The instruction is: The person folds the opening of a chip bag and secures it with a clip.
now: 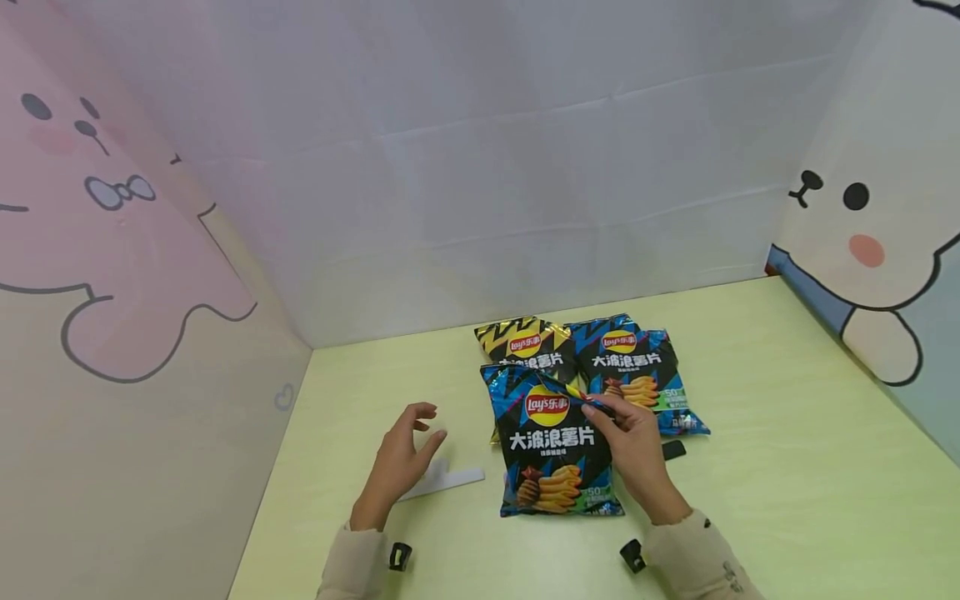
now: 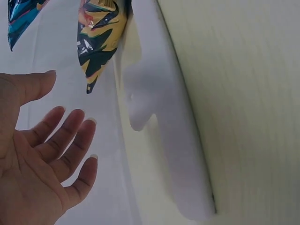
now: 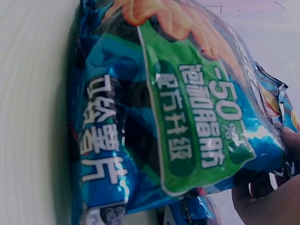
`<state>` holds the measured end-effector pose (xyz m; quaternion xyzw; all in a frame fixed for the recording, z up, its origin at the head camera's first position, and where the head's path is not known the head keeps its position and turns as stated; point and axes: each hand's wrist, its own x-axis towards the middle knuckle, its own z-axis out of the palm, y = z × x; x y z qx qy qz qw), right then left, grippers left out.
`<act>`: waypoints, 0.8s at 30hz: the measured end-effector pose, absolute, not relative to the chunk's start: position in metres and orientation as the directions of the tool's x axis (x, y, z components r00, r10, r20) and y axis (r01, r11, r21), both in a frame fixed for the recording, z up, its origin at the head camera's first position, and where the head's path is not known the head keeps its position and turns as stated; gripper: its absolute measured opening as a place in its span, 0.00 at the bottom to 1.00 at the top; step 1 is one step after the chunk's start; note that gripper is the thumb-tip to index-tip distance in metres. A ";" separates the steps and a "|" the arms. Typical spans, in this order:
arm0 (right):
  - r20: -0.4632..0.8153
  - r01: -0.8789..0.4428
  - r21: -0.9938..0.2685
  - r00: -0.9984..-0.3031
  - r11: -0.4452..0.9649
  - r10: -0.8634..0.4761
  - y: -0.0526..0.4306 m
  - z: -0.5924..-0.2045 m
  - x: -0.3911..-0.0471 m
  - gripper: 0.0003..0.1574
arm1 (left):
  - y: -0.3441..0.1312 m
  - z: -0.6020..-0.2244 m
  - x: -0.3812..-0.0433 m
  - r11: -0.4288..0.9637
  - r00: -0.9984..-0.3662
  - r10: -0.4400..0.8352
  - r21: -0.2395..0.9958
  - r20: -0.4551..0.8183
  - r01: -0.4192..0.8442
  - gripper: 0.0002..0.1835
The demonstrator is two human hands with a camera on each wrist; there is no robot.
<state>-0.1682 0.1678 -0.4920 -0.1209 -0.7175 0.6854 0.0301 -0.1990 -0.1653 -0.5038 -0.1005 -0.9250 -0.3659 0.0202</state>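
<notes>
My right hand [image 1: 637,454] pinches the upper right edge of a blue and black Lay's potato chip bag [image 1: 558,450], which stands upright with its printed front facing me. In the right wrist view, the bag's lower front fills most of the picture, and the fingers [image 3: 269,201] grip its edge at the right. My left hand [image 1: 401,462] hovers left of the bag, fingers loosely bent and holding nothing. Beneath it lies a white plastic piece [image 1: 457,478], seen in the left wrist view as a long bar with a notched tab.
Behind the held bag lie a yellow and black chip bag [image 1: 525,337], partly hidden, and another blue chip bag [image 1: 622,354] overlapping more blue packaging. A small black object [image 1: 673,450] lies right of my right hand. A pale curtain [image 1: 525,208] hangs along the table's back edge.
</notes>
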 end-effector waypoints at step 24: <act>-0.123 0.134 -0.991 -0.968 0.032 0.219 0.169 -0.492 -0.168 0.20 | -0.183 -0.523 -0.185 0.825 -0.981 0.191 0.547 -0.036 0.141 0.16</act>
